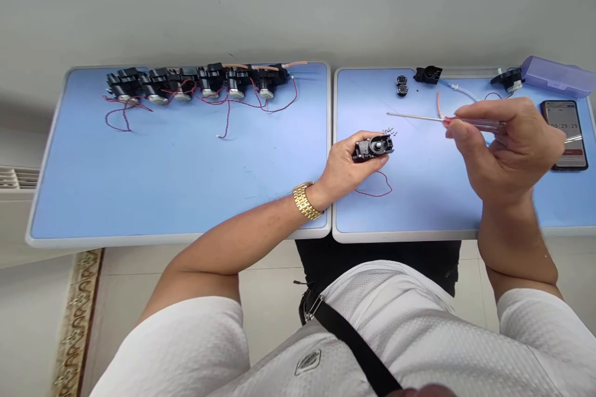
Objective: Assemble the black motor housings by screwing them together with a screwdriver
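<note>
Close work on a black housing (pixel 373 148)

The left hand (pixel 347 164) cradles the black housing just right of the seam in the blue counter (pixel 186 198). Its grip is closed around the matt plastic shell, leaving a round dark socket facing up and fine wire ends (pixel 388 132) sticking out at the far edge. A loop of thin red wire (pixel 375 191) lies on the counter just below. A gold link watch (pixel 305 200) circles the left wrist.

The right hand (pixel 507 148) pinches a long thin rod (pixel 414 116) between thumb and fingers. Its pale, smooth tip points left, near the black housing but not touching it.

Far left stands a row of six black assemblies (pixel 195 83) with silver ends, twisted red wires and orange tubing. Far right lie a phone (pixel 564 135) showing a timer and a lilac plastic case (pixel 556 76).
</note>
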Action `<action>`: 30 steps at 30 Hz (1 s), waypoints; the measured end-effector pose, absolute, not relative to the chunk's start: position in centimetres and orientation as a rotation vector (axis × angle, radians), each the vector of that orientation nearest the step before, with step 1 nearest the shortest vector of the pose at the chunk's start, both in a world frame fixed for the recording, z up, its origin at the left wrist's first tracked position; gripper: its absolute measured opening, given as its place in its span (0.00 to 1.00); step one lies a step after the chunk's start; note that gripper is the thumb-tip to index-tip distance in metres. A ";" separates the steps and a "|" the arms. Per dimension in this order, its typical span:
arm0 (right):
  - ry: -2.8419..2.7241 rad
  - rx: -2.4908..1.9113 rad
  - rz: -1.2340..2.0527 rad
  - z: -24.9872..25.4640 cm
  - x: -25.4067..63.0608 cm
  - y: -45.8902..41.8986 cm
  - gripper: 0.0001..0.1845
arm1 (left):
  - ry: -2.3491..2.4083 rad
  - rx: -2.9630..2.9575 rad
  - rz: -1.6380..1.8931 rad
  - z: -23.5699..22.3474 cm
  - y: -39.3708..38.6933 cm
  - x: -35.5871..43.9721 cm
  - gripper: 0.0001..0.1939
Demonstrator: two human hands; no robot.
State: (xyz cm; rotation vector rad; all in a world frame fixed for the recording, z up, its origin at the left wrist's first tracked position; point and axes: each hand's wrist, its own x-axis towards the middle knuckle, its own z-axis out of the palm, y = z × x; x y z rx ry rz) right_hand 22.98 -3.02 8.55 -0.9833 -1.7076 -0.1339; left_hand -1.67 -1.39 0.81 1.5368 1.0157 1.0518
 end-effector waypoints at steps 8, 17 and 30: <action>-1.681 -0.940 0.225 9.0 22.6 -3.8 0.08 | 0.974 1.552 1.047 0.6 -1.1 -2.0 0.16; -1.845 -1.002 0.189 9.6 22.2 -4.1 0.05 | 0.978 1.721 1.042 0.4 -1.6 -1.9 0.16; -1.956 -1.045 0.134 9.9 22.5 -4.3 0.08 | 0.904 1.852 1.132 0.3 -1.8 -1.7 0.15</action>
